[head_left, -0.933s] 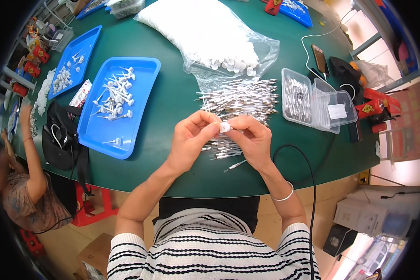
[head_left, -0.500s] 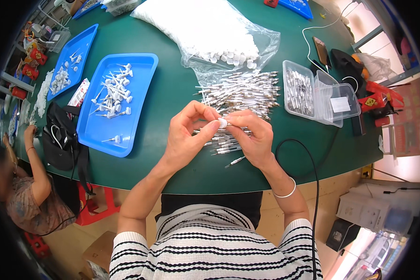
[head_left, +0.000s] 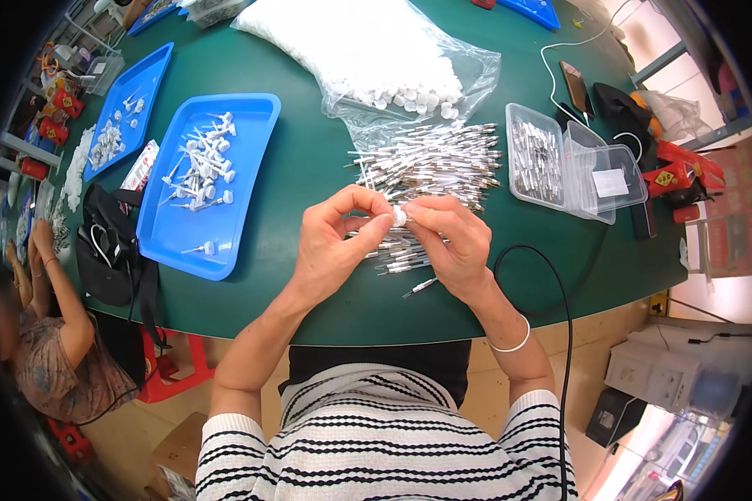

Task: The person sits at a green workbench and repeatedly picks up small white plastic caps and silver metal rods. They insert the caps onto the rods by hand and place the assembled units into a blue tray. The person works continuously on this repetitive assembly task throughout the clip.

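Observation:
Between my fingertips, over the near side of the table, is a small round white plastic cap (head_left: 398, 216). My left hand (head_left: 332, 238) pinches it from the left with thumb and forefinger. From the right, my right hand (head_left: 453, 242) closes on the same spot, apparently gripping a thin rod at the cap, mostly hidden by the fingers. Just beyond my hands lies a heap of thin white and metal rods (head_left: 434, 163). Behind that, a clear plastic bag (head_left: 368, 58) spills many white caps. The blue tray (head_left: 205, 265) on the left carries several rods fitted with caps.
Right of the heap stands a clear plastic box (head_left: 535, 154) of small metal parts, its lid open. A black cable (head_left: 566, 334) runs down beside my right arm. A black bag (head_left: 104, 250), another blue tray (head_left: 146, 75) and a seated co-worker (head_left: 58, 359) are on the left.
My hands hold nearly the same place, with slight finger movement at the cap. At far left, the co-worker's hands have come closer together.

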`<state>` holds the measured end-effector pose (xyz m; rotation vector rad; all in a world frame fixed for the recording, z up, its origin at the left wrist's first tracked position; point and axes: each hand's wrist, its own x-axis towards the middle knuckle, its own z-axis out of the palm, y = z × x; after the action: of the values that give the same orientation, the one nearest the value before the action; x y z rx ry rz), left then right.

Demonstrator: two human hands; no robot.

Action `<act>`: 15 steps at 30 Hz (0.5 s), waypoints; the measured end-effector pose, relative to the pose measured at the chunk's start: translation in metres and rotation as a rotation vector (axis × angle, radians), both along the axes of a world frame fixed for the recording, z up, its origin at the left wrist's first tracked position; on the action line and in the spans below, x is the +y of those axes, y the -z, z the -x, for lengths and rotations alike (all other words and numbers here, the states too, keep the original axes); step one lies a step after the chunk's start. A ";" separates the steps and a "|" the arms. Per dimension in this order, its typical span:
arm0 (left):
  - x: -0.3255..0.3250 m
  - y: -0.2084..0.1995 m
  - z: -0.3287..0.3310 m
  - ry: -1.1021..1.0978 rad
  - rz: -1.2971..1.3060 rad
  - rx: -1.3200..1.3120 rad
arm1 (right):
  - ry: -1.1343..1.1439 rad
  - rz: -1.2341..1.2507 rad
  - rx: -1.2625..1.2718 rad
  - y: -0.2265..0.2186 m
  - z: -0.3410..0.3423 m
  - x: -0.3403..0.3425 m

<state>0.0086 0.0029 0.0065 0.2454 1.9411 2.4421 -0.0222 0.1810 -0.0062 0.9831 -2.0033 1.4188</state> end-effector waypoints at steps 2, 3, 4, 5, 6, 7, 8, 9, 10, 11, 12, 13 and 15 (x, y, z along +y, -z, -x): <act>0.001 0.000 -0.001 0.005 -0.057 -0.046 | -0.005 0.005 -0.002 0.000 0.000 0.000; 0.002 0.000 -0.002 0.013 -0.113 -0.081 | -0.007 0.013 -0.016 0.000 -0.001 0.000; 0.004 0.000 -0.002 0.021 -0.170 -0.115 | -0.008 0.020 -0.029 0.000 -0.003 0.000; 0.005 0.001 -0.002 0.022 -0.187 -0.115 | -0.012 0.044 -0.054 0.000 -0.003 -0.001; 0.005 0.002 -0.002 0.022 -0.203 -0.116 | -0.017 0.067 -0.079 0.000 -0.004 -0.002; 0.006 0.002 -0.003 0.022 -0.219 -0.117 | -0.022 0.091 -0.105 0.000 -0.005 -0.002; 0.007 0.003 -0.003 0.024 -0.225 -0.110 | -0.020 0.110 -0.126 0.002 -0.006 -0.002; 0.007 0.003 -0.004 0.027 -0.230 -0.104 | -0.018 0.130 -0.148 0.004 -0.007 -0.003; 0.008 0.003 -0.004 0.028 -0.236 -0.097 | -0.017 0.149 -0.170 0.005 -0.008 -0.003; 0.008 0.003 -0.005 0.028 -0.246 -0.103 | -0.018 0.155 -0.192 0.006 -0.009 -0.003; 0.008 0.003 -0.005 0.028 -0.257 -0.108 | -0.019 0.162 -0.215 0.007 -0.010 -0.003; 0.008 0.002 -0.005 0.027 -0.268 -0.111 | -0.021 0.168 -0.235 0.007 -0.010 -0.004; 0.008 0.004 -0.005 0.050 -0.328 -0.136 | -0.044 0.196 -0.253 0.011 -0.011 -0.004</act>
<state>0.0135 0.0108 0.0030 0.1243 1.4591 2.6551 -0.0115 0.1770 -0.0169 0.8001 -1.9760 1.8030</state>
